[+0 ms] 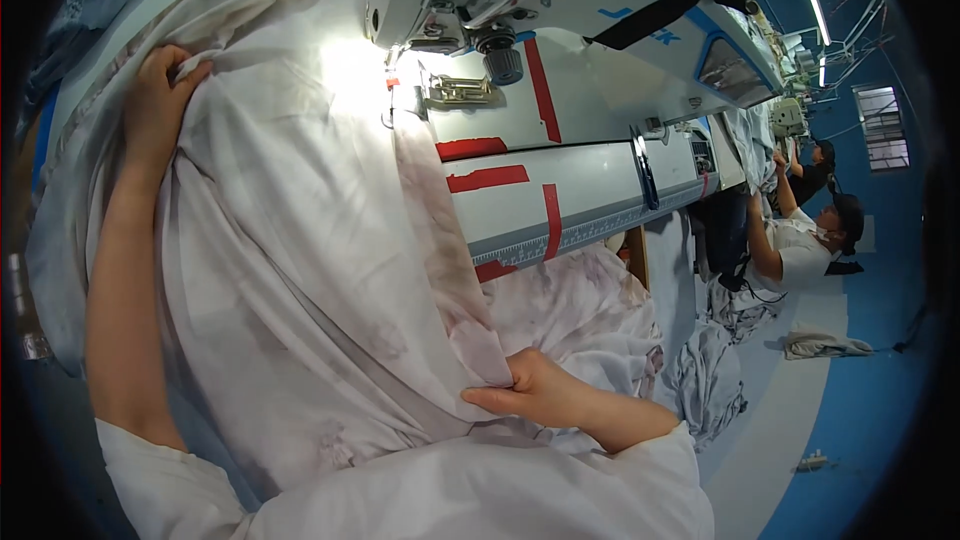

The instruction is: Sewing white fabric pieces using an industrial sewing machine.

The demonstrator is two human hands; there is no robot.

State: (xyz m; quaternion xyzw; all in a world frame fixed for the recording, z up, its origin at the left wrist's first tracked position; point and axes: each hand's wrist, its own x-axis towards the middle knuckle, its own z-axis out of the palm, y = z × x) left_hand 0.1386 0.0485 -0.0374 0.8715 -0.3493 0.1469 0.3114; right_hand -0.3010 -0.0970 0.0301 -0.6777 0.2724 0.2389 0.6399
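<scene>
A large pale fabric [290,210] with faint pinkish-brown blotches spreads over the table and down toward my body. At the upper left my left hand [165,100] pinches a gathered fold of it between thumb and fingers. My right hand [525,390] is closed on the fabric's folded edge near my lap. From there the edge runs up to the lit needle area of a white sewing machine [640,30]. The fabric reaches the metal presser foot area [400,80], where glare hides the detail. A metal guide [462,90] is fixed beside it.
Red tape strips [540,90] and a ruler strip [590,235] mark the machine bed. Dark tweezers or snips [644,170] lie on it. More fabric [580,320] hangs below the table edge. At the right, a person in a white shirt [800,240] and another person [815,170] sit at work.
</scene>
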